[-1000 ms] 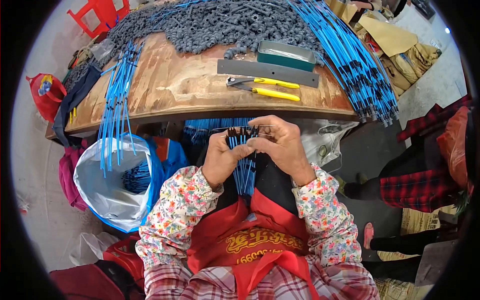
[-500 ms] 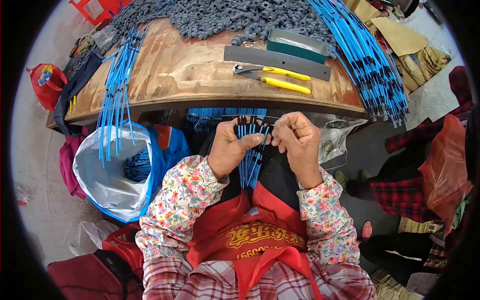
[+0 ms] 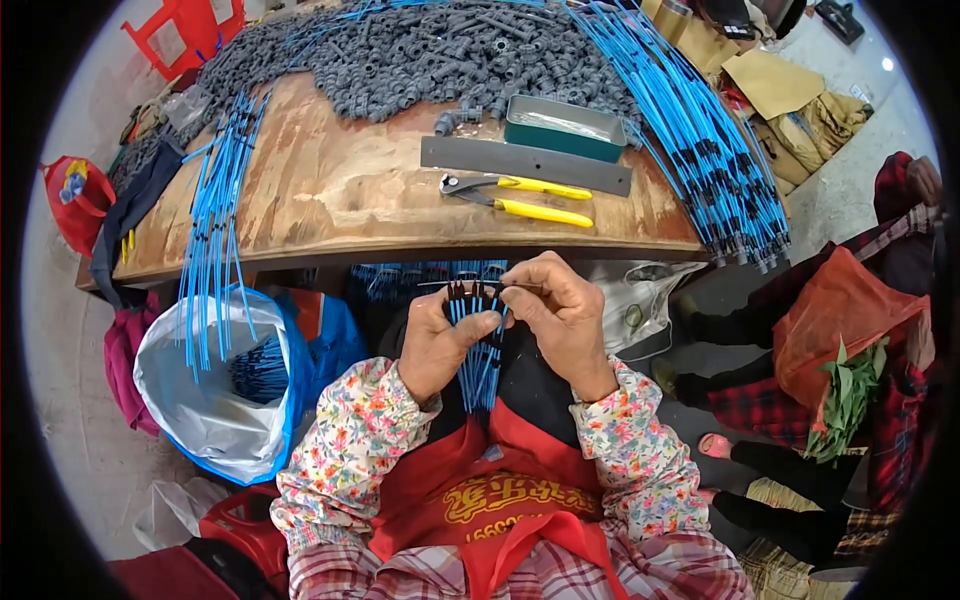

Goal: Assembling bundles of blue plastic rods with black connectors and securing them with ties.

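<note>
Best align black tips [image 3: 461,293] evenly, gripping blue tubes [image 3: 480,382] in left hand [image 3: 435,340], pinching near wire [image 3: 433,284] with right hand [image 3: 565,320]; cannot tell what.

In the grip, the rods [image 3: 479,383] are blue with black tips. Nearer the body, the sleeves [image 3: 640,450] show bright flowers on white, the apron [image 3: 418,512] is red with yellow lettering, the shirt [image 3: 420,568] red-and-white plaid. Beyond the grip, the pliers [image 3: 543,210] have yellow handles; the fittings [image 3: 440,65] are grey.
</note>
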The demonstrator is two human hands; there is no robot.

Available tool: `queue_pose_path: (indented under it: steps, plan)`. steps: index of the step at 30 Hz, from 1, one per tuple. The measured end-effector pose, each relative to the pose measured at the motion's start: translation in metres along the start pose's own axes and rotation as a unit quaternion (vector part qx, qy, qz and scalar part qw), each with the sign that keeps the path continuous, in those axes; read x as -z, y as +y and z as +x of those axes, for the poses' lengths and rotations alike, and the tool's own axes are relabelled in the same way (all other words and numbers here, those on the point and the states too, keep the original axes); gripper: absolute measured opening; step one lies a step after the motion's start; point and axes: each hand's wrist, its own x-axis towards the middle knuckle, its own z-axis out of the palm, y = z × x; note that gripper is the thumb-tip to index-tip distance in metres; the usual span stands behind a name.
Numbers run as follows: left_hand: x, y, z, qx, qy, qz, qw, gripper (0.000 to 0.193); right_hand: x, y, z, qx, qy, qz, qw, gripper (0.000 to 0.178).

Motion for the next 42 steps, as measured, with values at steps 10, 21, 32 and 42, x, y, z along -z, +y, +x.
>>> queue_pose_path:
  steps: [10,21,32,42]
  plan:
    - [0.006,-0.004,0.008,0.001,-0.003,-0.041,0.999,0.018,0.007,-0.014,0.023,-0.042,-0.095,-0.071,0.992,0.007]
    - [0.012,-0.003,0.006,0.034,-0.005,-0.094,0.995,0.02,0.004,-0.022,0.034,-0.089,-0.142,-0.1,0.981,0.005]
    - [0.003,-0.001,0.007,0.044,0.016,-0.1,0.994,0.014,0.022,-0.021,0.062,0.029,-0.167,-0.165,0.972,0.01]
    - [0.002,-0.001,0.008,0.04,0.028,-0.11,0.993,0.012,0.004,0.009,0.216,0.343,-0.161,-0.474,0.795,0.02]
